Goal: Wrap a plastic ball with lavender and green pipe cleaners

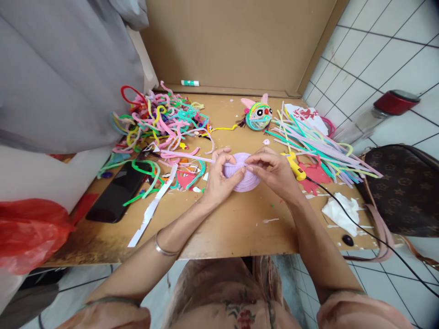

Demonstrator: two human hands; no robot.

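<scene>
Both of my hands meet over a lilac ball [244,179] wound from pipe cleaner, at the middle of the wooden table [236,228]. My left hand [221,176] wraps its fingers round the ball's left side. A loose lilac pipe cleaner strand [187,156] runs out to the left from it. My right hand [270,170] pinches the top of the ball with fingers pressed together. A silver bangle [164,249] circles my left wrist.
A tangle of coloured pipe cleaners [161,121] lies at the back left, straight ones [315,146] at the right. A finished colourful ball creature [258,114] stands behind. A yellow glue gun [295,167] with black cord, a black phone [116,192], paper strips, tissue and a brown handbag [404,187] surround.
</scene>
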